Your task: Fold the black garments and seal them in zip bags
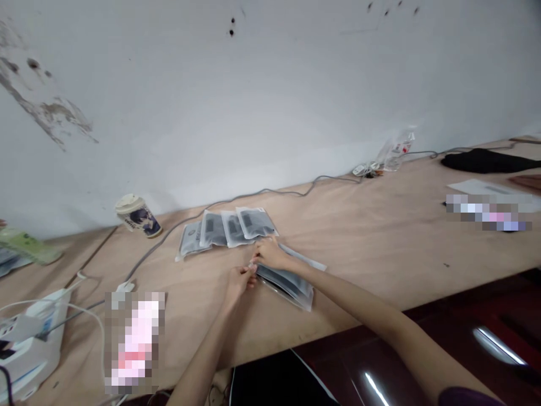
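- Stack of plastic bags (pixel 285 286): on wooden table (pixel 380 237), just right of hands, under R wrist.
- Small item (pixel 253 266): pinched between hands, details unclear.
- R hand (pixel 270 254): narrow pinch on item.
- L hand (pixel 239 283): narrow pinch, same item.
- Row of 4 bags (pixel 228 231): just beyond hands, overlapping.
- Grey cable (pixel 262 193): behind row.
- Paper cup (pixel 137 216): left of row.

Left hand (pixel 239 285) and right hand (pixel 271 254) meet, fingers (pixel 258 254) pinching.

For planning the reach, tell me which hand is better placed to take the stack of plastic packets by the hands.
Probably the right: the right hand lies along the stack of plastic packets, while the left hand sits off its end.
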